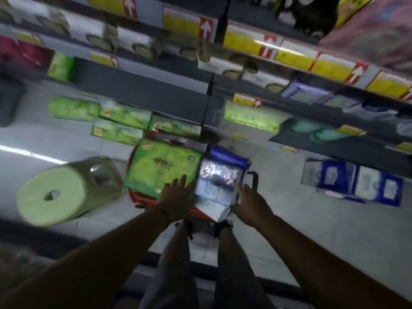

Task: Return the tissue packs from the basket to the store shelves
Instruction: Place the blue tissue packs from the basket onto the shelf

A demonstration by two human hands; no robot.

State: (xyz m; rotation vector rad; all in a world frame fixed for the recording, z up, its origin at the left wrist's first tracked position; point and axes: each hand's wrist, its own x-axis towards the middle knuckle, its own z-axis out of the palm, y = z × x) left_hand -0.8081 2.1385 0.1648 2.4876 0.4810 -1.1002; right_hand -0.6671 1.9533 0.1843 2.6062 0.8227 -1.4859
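Note:
A red basket (136, 198) stands on the floor below me, in front of the store shelves (142, 90). In it lie a large green tissue pack (159, 166) on the left and a pale blue and white tissue pack (216, 184) on the right, with a dark blue pack (227, 155) behind it. My left hand (177, 192) presses against the left edge of the pale blue pack, fingers spread over the green one. My right hand (247, 200) holds the pack's right edge. The frame is blurred by motion.
A pale green plastic stool (66, 188) lies beside the basket on the left. Several green packs (120, 121) lie on the floor by the lowest shelf, and blue and white packs (354, 181) at the right. The basket's black handle (254, 178) stands beside my right hand.

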